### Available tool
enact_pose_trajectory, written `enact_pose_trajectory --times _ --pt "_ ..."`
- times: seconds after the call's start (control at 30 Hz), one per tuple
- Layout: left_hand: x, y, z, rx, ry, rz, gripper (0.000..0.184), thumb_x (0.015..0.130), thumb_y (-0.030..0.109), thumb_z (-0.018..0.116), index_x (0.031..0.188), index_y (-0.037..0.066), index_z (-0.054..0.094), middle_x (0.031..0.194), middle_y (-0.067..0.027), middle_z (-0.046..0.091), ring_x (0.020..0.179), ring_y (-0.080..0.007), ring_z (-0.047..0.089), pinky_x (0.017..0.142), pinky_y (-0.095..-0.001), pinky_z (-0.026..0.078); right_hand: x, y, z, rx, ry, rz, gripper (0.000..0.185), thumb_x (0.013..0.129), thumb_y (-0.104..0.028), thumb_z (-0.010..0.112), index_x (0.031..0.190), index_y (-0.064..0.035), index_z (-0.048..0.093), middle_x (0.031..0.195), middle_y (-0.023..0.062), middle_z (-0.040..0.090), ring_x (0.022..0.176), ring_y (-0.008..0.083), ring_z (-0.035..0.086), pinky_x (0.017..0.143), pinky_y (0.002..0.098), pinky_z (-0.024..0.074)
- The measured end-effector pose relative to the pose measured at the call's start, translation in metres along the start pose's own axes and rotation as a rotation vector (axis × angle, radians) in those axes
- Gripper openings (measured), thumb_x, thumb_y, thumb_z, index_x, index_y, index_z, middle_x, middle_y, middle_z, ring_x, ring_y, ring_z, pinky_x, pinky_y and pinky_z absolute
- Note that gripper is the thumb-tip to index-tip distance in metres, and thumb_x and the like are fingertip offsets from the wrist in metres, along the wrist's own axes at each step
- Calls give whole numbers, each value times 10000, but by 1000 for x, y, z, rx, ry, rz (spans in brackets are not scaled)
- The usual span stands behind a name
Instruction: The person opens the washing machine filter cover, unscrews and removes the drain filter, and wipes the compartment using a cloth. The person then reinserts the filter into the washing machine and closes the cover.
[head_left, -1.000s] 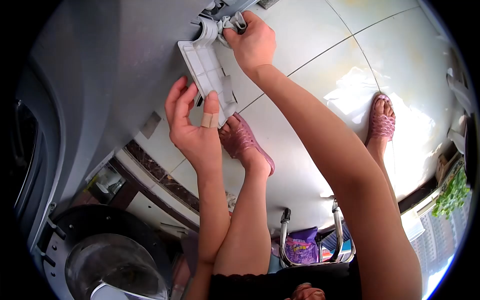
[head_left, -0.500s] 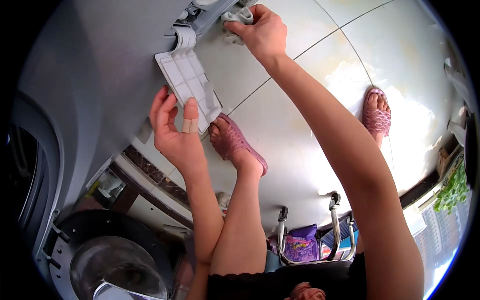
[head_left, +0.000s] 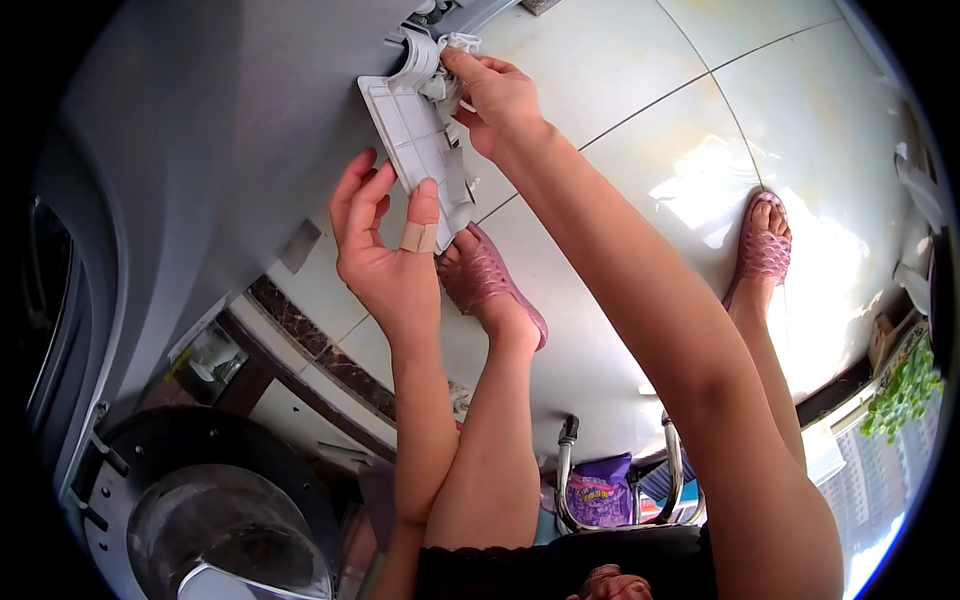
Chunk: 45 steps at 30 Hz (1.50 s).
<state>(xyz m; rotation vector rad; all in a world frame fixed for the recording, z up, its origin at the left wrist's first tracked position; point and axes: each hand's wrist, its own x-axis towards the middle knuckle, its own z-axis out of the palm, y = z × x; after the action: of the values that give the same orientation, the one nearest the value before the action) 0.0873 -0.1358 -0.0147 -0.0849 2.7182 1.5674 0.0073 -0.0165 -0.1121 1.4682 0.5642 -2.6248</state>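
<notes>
A white ribbed plastic flap (head_left: pixel 415 140) hangs open from the lower edge of a grey machine (head_left: pixel 200 130), joined by a curved arm at its upper end. My left hand (head_left: pixel 385 240) pinches the flap's lower end between thumb and fingers; a plaster is wrapped round the thumb. My right hand (head_left: pixel 495 100) holds a crumpled pale cloth (head_left: pixel 442 82) against the side of the flap, beside the curved arm. Part of the cloth is hidden behind my fingers.
The round door (head_left: pixel 230 540) of the machine stands open at the lower left. My feet in pink sandals (head_left: pixel 495 280) are on the tiled floor (head_left: pixel 620 190). Chrome chair legs (head_left: pixel 565 470) and a purple packet (head_left: pixel 600 490) are near my lap. A green plant (head_left: pixel 900 395) is at the right.
Against half a second ago, the right hand with the cloth has come from beside the flap onto its curved upper part. The whole view has shifted slightly. The left hand keeps its hold.
</notes>
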Motion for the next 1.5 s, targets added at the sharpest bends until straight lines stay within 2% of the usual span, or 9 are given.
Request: enact_pose_trajectory --times 0.2,0.5,0.57,0.83,1.0,1.1,1.27,1.3,1.5 --pt "-1 2 0 13 -9 -1 337 852 90 754 1161 -12 666 1346 -98 547 1136 -194 572 938 -336 464 4 -14 2 -259 -2 82 272 774 -153 817 936 22 685 878 110 686 732 204 653 649 356 563" --pt "-2 1 -2 40 7 -10 317 830 100 773 1121 8 687 1322 -89 572 1174 -219 558 972 -360 444 2 -32 3 -443 237 -299 256 790 -111 813 922 48 660 811 87 687 636 138 624 598 289 538" --pt "3 3 -2 45 9 10 319 829 101 775 1121 7 688 1324 -91 572 1176 -218 557 973 -359 443 4 -10 -2 -656 115 -354 277 778 -129 826 917 41 658 804 80 685 614 127 603 572 281 516" --pt "-2 2 -1 11 13 -48 316 837 101 769 1124 -3 689 1340 -100 562 1174 -207 555 962 -343 445 12 -49 -11 -515 136 -331 199 793 -86 816 852 14 654 807 66 686 646 128 621 617 286 560" --pt "-1 4 1 17 11 -29 318 846 87 758 1134 -22 680 1340 -104 561 1184 -208 557 985 -349 447 31 -76 -24 -324 184 -522 203 789 -88 819 861 12 657 800 65 684 664 129 624 651 284 562" --pt "1 4 2 6 14 -30 319 852 83 751 1141 -31 675 1344 -105 558 1190 -208 558 999 -351 446 20 -64 -17 -555 210 -459 225 776 -121 830 862 19 677 775 60 680 649 128 609 618 273 532" --pt "-3 3 3 6 23 -51 316 864 77 738 1153 -33 673 1347 -107 556 1174 -202 565 991 -341 450 38 -110 -28 -462 216 -549 171 804 -117 803 857 -4 687 795 47 687 672 136 633 692 287 578" --pt "-3 3 3 9 24 -53 316 865 76 737 1155 -33 673 1346 -107 557 1169 -200 567 988 -338 451 63 -114 -37 -451 142 -600 151 808 -94 767 845 -2 652 696 105 675 563 197 638 505 319 511" --pt "-2 0 4 28 10 -20 335 882 52 708 1189 -65 641 1391 -88 530 1023 -130 613 909 -292 499 47 -110 -21 -238 224 -608 129 841 -76 739 785 0 652 660 70 639 512 138 569 453 286 464"
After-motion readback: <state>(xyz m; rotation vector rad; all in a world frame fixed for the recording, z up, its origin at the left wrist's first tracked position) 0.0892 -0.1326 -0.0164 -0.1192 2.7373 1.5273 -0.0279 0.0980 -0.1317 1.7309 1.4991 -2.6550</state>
